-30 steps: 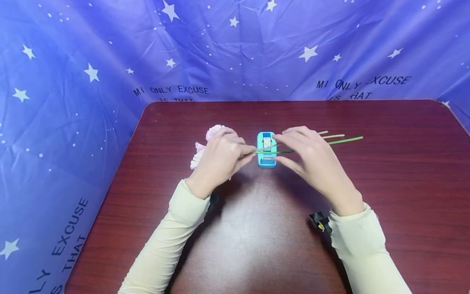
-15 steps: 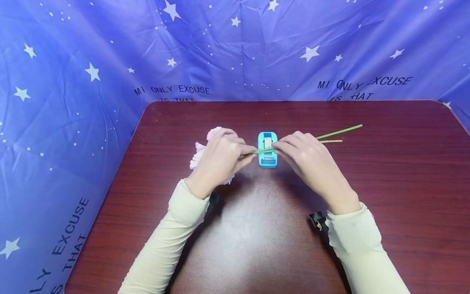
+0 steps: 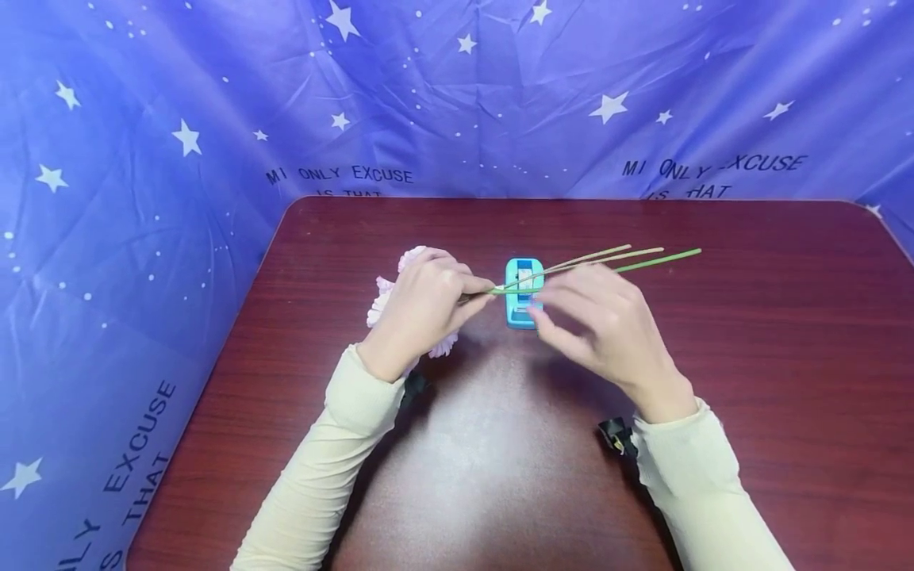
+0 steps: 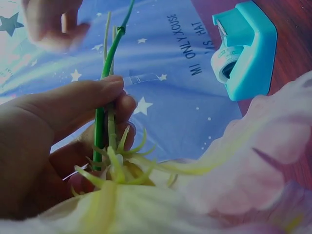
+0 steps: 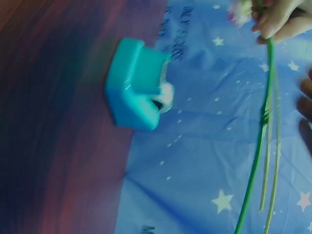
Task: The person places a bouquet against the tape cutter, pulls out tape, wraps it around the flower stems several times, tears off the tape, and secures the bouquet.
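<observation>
My left hand (image 3: 427, 305) pinches several flower stems (image 3: 660, 261) between thumb and fingers, just below the pale pink flowers (image 3: 444, 346). One stem is thick and green; the others are thin and yellowish. In the left wrist view, a short strip of clear tape (image 4: 142, 78) sticks out from beside the thumb tip. My right hand (image 3: 616, 327) is near the stems with its fingers loosely bent and apart, holding nothing; it looks blurred. In the right wrist view its fingers (image 5: 306, 105) show at the right edge, away from the stems.
Beyond the stems, a blue tape dispenser (image 3: 524, 319) stands on the dark red wooden table (image 3: 771, 381); its white tape roll (image 4: 225, 62) shows in the left wrist view. A blue star-patterned cloth (image 3: 471, 95) hangs behind and to the left of the table.
Half a second ago my right fingers were on the stems; they have come off and spread apart. The stem ends have fanned out. My left hand keeps its pinch.
</observation>
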`<state>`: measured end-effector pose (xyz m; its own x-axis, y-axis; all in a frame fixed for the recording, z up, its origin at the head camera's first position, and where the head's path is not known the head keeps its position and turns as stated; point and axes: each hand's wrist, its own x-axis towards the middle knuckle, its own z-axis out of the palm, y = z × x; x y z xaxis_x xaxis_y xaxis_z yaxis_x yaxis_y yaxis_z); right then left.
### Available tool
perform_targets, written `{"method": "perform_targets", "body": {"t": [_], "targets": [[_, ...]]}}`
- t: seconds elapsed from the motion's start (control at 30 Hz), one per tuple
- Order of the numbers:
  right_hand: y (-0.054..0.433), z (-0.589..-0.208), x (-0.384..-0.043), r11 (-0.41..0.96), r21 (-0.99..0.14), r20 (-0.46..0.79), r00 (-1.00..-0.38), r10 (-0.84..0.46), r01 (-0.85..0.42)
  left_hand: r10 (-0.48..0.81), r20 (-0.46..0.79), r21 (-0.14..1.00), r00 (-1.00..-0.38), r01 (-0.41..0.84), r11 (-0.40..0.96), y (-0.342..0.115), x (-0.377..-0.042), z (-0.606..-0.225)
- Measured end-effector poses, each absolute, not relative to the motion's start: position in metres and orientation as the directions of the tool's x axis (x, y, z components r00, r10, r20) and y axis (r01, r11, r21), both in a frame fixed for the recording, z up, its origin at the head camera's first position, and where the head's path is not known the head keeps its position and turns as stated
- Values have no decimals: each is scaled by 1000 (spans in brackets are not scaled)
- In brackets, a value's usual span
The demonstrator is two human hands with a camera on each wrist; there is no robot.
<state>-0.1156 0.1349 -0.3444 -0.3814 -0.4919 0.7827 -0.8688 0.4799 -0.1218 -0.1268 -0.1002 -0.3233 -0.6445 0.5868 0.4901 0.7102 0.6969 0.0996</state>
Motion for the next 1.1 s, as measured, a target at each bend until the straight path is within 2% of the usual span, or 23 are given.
{"method": "perform_targets", "body": {"t": [0.07, 0.17, 0.27, 0.37, 0.5, 0.7, 0.83, 1.0, 1.1], "targets": [[133, -347, -113, 486, -160, 718, -439, -540, -859, 581, 495, 104, -646, 708, 699, -100, -127, -323], [131, -356, -113, 583, -230, 567, -594, -570, -779, 572, 499, 116, -651, 705, 700, -100, -127, -322], [128, -363, -114, 670, -357, 454, -748, -484, -651, 568, 509, 137, -647, 712, 689, -100, -127, -322], [125, -366, -116, 636, -526, 414, -823, -388, -564, 569, 518, 171, -639, 729, 663, -99, -127, -322], [120, -370, -120, 480, -689, 416, -839, -351, -542, 581, 517, 217, -629, 753, 622, -99, -128, -321], [114, -376, -122, 317, -795, 421, -846, -327, -518, 611, 462, 262, -643, 757, 599, -99, -126, -319], [112, -377, -122, 308, -809, 427, -861, -277, -501, 623, 427, 274, -655, 751, 601, -97, -125, -318], [112, -375, -121, 334, -794, 438, -860, -262, -507, 641, 376, 229, -669, 737, 635, -98, -122, -316], [113, -375, -122, 344, -790, 438, -860, -261, -507, 633, 390, 217, -669, 735, 642, -98, -121, -316]]}}
